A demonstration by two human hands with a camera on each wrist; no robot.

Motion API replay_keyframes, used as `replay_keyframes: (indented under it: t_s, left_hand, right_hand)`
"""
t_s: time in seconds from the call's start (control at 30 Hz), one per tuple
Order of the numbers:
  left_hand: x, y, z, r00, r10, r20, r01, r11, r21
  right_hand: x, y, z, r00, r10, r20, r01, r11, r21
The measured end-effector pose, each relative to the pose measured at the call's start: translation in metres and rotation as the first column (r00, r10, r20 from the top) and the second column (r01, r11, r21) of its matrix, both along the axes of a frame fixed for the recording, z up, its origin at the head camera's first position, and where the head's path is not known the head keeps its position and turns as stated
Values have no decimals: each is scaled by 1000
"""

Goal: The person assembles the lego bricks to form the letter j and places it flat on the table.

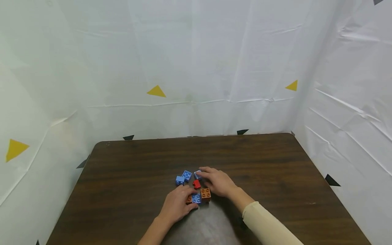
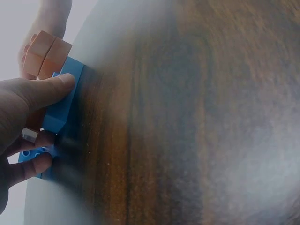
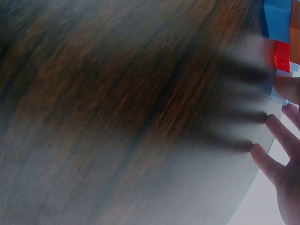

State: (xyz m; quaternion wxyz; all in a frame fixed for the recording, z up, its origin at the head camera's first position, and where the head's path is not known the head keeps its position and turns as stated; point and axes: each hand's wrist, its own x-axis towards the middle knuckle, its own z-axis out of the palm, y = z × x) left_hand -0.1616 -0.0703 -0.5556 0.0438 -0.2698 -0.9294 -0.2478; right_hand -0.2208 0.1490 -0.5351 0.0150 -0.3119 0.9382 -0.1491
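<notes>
In the head view my left hand (image 1: 177, 202) is at the near side of a small group of toy building bricks. Its thumb and fingers grip a blue brick (image 1: 196, 198) and an orange brick (image 1: 189, 198); the left wrist view shows the thumb pressed on the blue brick's side (image 2: 58, 110). A taller orange stack (image 1: 206, 194) adjoins the blue brick. My right hand (image 1: 218, 182) reaches from the right with fingers spread, a fingertip touching a light blue brick (image 1: 198, 175). Just left of that hand lies a small red brick (image 1: 196, 184).
Two more blue bricks, one showing its hollow underside (image 1: 186, 175) and one lying beside it (image 1: 180, 180), are beyond my left hand. The dark wooden table (image 1: 131, 177) has rounded far corners. White sheeting (image 1: 196, 68) with yellow and black triangles surrounds it.
</notes>
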Motion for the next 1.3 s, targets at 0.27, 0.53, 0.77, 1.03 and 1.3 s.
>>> replay_keyframes:
  t_s: [0.27,0.53,0.77,1.03,1.3]
  left_hand:
    - [0,1,0,1000,8,7,-8,1000,2]
    - [-1,2,1,1000,19,23,-18,1000,-23]
    - [-1,3,1,999,21,35,-20,999,-37]
    - [0,3,-1,1000,16,3,-16,999,-39]
    - [1,4,-2,999,32,19,-32,999,-30]
  right_hand:
    - [-1,-4,-3,996,-81,-24,79,994,-81]
    - [2,0,-1,993,-119,-11,116,979,-165]
    - [12,14,16,989,-124,83,144,939,-313]
    - [34,23,36,980,-85,182,159,883,-441]
    - [52,24,48,980,37,194,52,899,-436]
